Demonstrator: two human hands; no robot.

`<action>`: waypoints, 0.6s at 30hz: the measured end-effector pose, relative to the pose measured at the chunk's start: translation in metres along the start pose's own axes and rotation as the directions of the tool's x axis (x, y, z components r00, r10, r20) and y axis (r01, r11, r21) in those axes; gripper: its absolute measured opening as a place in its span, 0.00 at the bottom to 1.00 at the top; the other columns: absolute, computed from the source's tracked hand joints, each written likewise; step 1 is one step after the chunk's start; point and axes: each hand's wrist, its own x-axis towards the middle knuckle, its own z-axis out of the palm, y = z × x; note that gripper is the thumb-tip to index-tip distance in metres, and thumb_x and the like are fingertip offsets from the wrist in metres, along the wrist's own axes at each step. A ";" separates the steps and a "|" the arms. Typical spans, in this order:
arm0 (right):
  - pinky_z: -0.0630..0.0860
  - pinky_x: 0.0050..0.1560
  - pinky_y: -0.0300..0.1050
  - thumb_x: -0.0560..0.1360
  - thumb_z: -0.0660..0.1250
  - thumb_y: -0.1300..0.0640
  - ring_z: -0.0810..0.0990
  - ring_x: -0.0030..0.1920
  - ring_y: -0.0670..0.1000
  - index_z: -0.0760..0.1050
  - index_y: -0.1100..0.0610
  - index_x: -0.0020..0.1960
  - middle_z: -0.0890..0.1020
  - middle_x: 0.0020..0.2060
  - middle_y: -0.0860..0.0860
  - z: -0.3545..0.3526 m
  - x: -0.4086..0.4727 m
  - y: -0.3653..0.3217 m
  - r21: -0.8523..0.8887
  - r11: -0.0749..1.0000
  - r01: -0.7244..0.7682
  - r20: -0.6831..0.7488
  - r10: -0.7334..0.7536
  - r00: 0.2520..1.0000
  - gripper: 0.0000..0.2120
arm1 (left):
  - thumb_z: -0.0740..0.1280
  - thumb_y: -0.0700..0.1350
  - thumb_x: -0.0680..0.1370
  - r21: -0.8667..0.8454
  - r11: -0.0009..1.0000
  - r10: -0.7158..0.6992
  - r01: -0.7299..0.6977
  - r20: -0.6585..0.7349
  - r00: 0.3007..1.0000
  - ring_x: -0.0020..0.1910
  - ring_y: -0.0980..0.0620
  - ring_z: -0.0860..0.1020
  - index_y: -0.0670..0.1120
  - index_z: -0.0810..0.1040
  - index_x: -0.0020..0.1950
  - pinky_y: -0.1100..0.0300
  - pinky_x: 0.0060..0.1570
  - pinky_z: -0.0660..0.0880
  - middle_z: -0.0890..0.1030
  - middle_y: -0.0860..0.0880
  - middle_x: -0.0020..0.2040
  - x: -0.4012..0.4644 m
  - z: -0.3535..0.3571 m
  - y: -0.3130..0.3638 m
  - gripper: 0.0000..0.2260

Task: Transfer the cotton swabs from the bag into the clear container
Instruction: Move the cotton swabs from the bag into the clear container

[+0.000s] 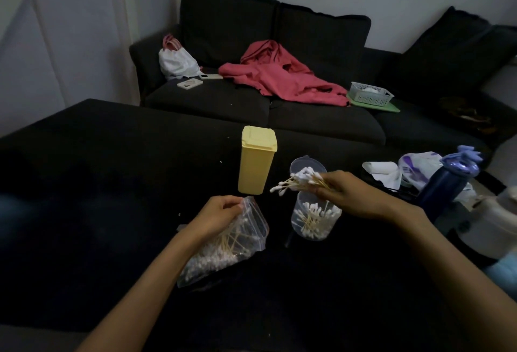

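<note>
Right hand (pixel 340 192), clamped on a swab bundle (pixel 300 179) at frame centre, should tip it upright over the clear container (pixel 314 219) while left hand (pixel 221 213) pinches the bag (pixel 226 245) open.

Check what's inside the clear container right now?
The clear container holds a loose pile of cotton swabs, filling roughly its lower half. The right hand, holding another bunch, covers part of the rim.

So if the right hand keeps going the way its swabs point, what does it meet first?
Probably the yellow box. The right hand holds its bunch of swabs pointing left, above the clear container. Depth is unclear, so the tips might pass in front of it.
</note>
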 end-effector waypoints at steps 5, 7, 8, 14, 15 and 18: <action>0.68 0.36 0.33 0.80 0.59 0.59 0.73 0.31 0.37 0.75 0.52 0.42 0.74 0.32 0.45 -0.014 -0.011 0.023 0.011 0.998 -0.064 0.012 0.064 0.998 0.10 | 0.62 0.47 0.80 0.208 0.977 -0.024 0.034 -0.049 0.999 0.56 0.52 0.76 0.46 0.73 0.67 0.55 0.58 0.74 0.78 0.48 0.59 0.000 0.001 -0.001 0.16; 0.68 0.36 0.31 0.80 0.59 0.57 0.73 0.32 0.37 0.74 0.49 0.41 0.76 0.34 0.47 -0.017 -0.015 0.030 0.013 0.997 -0.080 0.028 0.079 0.996 0.11 | 0.61 0.50 0.80 0.403 0.915 0.050 0.013 -0.147 0.988 0.57 0.53 0.76 0.49 0.72 0.67 0.53 0.58 0.74 0.77 0.50 0.59 -0.005 0.001 0.017 0.16; 0.68 0.36 0.31 0.80 0.59 0.57 0.73 0.33 0.39 0.74 0.48 0.40 0.77 0.35 0.48 -0.019 -0.017 0.034 0.003 0.996 -0.084 0.033 0.084 0.996 0.11 | 0.60 0.51 0.80 0.473 0.881 0.117 -0.022 -0.173 0.978 0.57 0.53 0.76 0.50 0.71 0.67 0.53 0.57 0.74 0.77 0.51 0.60 -0.006 0.003 0.032 0.16; 0.68 0.35 0.32 0.80 0.58 0.55 0.72 0.31 0.38 0.73 0.50 0.40 0.75 0.34 0.45 -0.024 -0.012 0.046 0.004 0.991 -0.133 0.150 0.131 0.980 0.11 | 0.69 0.54 0.75 0.597 0.744 0.130 -0.300 0.310 0.942 0.56 0.47 0.77 0.42 0.68 0.69 0.52 0.56 0.75 0.75 0.45 0.65 0.031 0.048 0.116 0.27; 0.68 0.36 0.33 0.80 0.58 0.55 0.72 0.32 0.39 0.73 0.50 0.41 0.75 0.35 0.45 -0.024 -0.011 0.048 -0.002 0.991 -0.132 0.171 0.130 0.977 0.10 | 0.71 0.54 0.74 0.650 0.699 0.040 -0.298 0.381 0.924 0.55 0.46 0.78 0.41 0.68 0.68 0.50 0.57 0.75 0.76 0.44 0.63 0.039 0.057 0.124 0.28; 0.67 0.35 0.32 0.80 0.58 0.56 0.72 0.31 0.38 0.71 0.47 0.39 0.74 0.35 0.45 -0.026 -0.009 0.052 0.001 0.995 -0.100 0.186 0.098 0.978 0.12 | 0.71 0.54 0.73 0.786 0.545 -0.145 -0.294 0.433 0.890 0.47 0.50 0.79 0.42 0.71 0.57 0.56 0.48 0.74 0.80 0.49 0.48 0.060 0.076 0.133 0.21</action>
